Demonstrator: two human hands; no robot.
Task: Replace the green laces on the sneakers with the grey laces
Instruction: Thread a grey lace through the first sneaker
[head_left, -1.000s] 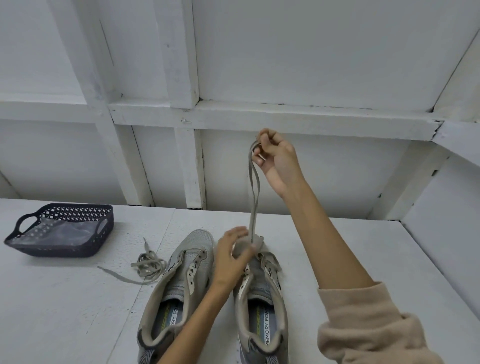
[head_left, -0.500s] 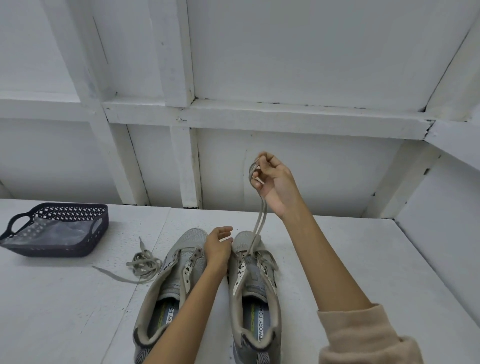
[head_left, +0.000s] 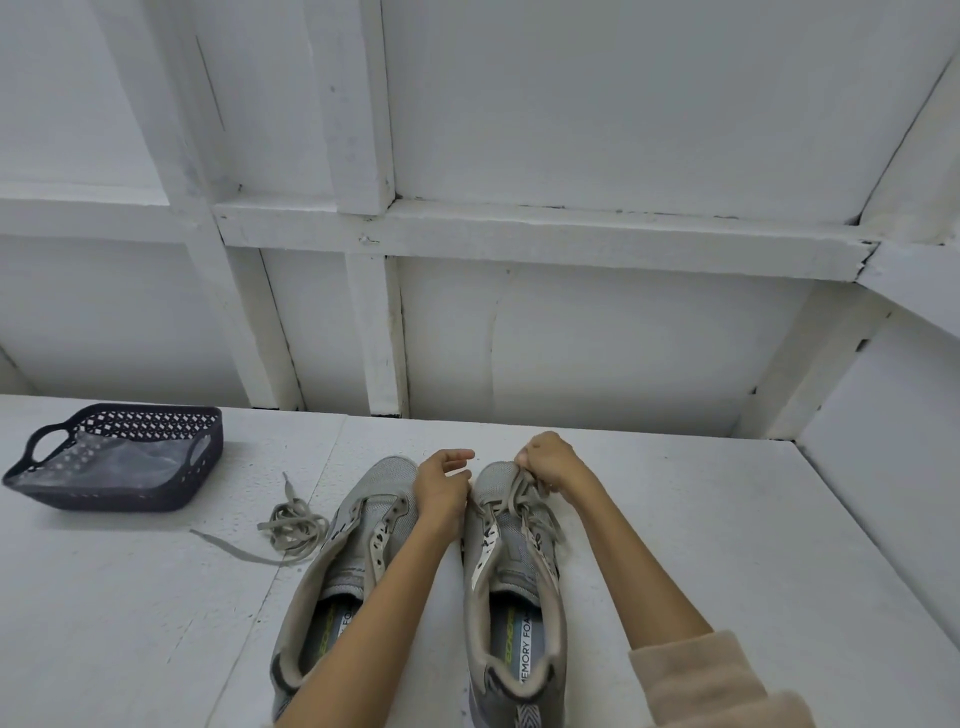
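1. My right hand (head_left: 551, 463) is down at the toe end of the right sneaker (head_left: 514, 597). Its fingers (head_left: 525, 458) are curled tight around the gathered lace (head_left: 511, 491).
2. From that grip the lace runs a short way back toward me and into the front eyelets, so it lies directly under and just behind my knuckles.
3. My left hand (head_left: 441, 488) sits in the gap between the two sneakers, against the inner edge of the right one, near the same front eyelets.
4. On the left hand one finger (head_left: 460, 456) points forward and the others bend down toward the lace. I cannot tell whether they pinch it or only touch it.
5. The left sneaker (head_left: 353, 545) lies just beside the right one, toe away from me, with its eyelet rows bare.
6. A loose lace (head_left: 293, 525) lies bunched on the tabletop (head_left: 130, 623) just left of the left sneaker, one end trailing out flat. It is well clear of both hands.
7. Both laces look a pale grey-beige, and I cannot tell their colours apart.
8. A dark perforated basket (head_left: 119, 457) stands far to the left, near the wall.
9. A beige sleeve (head_left: 717, 680) is pushed up my right forearm.
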